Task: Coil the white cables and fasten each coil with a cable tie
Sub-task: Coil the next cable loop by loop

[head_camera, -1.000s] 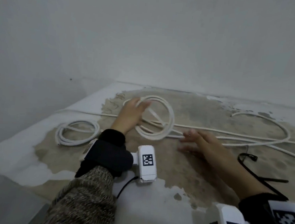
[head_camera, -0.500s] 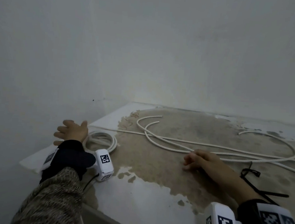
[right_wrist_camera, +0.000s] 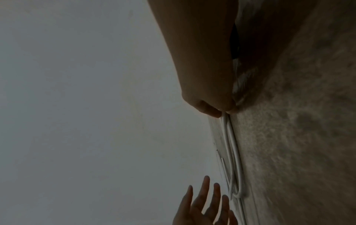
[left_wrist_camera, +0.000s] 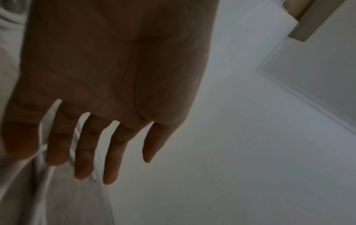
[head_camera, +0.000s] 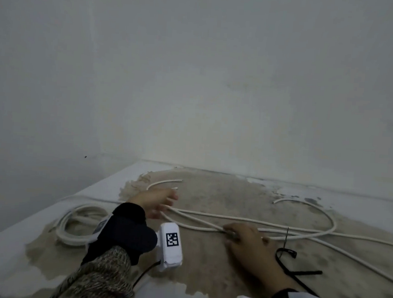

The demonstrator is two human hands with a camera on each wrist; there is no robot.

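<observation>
Nearest, the right hand (head_camera: 249, 243) lay knuckles-up on the stained table (head_camera: 205, 262), its curled fingers (right_wrist_camera: 209, 110) pinching the loose white cables (head_camera: 199, 220); black cable ties (head_camera: 287, 257) lay just beside it. Farther left, the left hand (head_camera: 156, 201) hovered with fingers (left_wrist_camera: 84, 152) spread over the cables, near a finished coil (head_camera: 72, 223).

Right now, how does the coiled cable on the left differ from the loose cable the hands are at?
The coiled cable lies wound in a compact ring; the loose cable sprawls in long runs across the table. No hand touches the coil; the right hand holds the loose cable down, with the left hand spread over it. Both are white.
</observation>
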